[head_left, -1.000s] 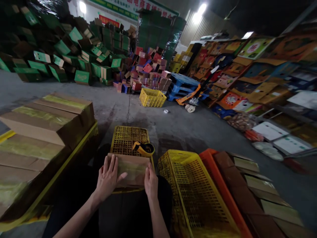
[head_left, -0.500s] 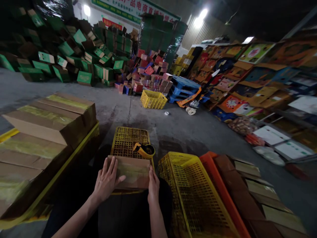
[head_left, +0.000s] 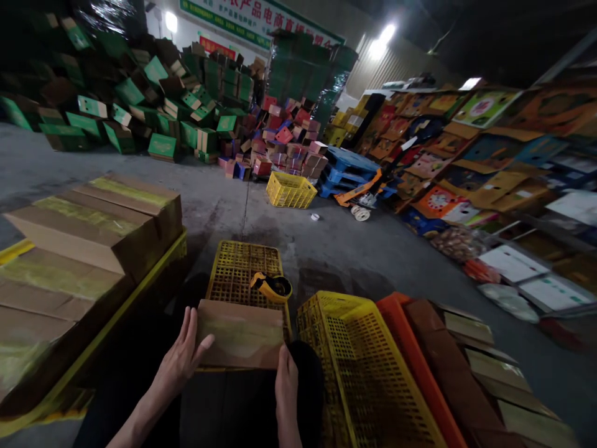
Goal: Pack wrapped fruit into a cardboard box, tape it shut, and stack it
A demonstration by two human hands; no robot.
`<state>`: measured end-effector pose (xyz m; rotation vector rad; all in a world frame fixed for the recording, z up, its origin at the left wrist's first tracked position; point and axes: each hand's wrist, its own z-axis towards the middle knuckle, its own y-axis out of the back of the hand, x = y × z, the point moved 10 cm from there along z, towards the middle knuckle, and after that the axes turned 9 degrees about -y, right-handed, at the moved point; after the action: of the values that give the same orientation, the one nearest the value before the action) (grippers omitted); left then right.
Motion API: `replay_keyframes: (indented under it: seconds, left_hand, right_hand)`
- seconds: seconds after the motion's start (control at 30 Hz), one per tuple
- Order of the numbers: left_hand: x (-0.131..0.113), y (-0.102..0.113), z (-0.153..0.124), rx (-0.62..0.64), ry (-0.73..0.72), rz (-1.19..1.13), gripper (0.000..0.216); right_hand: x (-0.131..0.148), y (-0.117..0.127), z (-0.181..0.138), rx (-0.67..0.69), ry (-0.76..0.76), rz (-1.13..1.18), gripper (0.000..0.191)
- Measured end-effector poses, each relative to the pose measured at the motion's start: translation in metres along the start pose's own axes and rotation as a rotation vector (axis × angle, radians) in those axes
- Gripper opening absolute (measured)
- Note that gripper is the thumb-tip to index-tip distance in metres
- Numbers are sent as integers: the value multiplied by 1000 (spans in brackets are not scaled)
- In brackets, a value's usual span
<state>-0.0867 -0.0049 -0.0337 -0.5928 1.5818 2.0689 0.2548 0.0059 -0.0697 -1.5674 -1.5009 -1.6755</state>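
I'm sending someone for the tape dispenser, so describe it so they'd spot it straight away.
Find the flat yellow crate on the floor, between the stacked cartons on the left and the tilted yellow basket on the right. The tape dispenser lies on the crate's right side, just beyond the brown box. It is the only small, rounded yellow-and-black thing there.

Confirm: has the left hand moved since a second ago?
Yes. The left hand slid left and nearer the person, off the top of the flat brown cardboard box on the yellow plastic crate to its left edge; thumb on top.
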Motion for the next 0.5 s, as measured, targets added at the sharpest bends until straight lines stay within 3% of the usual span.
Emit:
replay_keyframes:
  seconds: [0.1, 0.2, 0.33, 0.5]
  left_hand:
    - [-20, 8, -10, -152, -142, 140, 89]
    - [-53, 5, -11, -238, -273, 262, 96]
    - [-96, -18, -2, -161, -406, 242, 96]
    - [-124, -45, 11, 9, -433, 105, 70]
  right_hand:
    - [39, -5, -17, -109, 343, -283, 78]
    - [67, -16, -30, -225, 520, -574, 72]
    - [82, -46, -52, -194, 691, -758, 62]
    - [90, -99, -95, -30, 867, -739, 58]
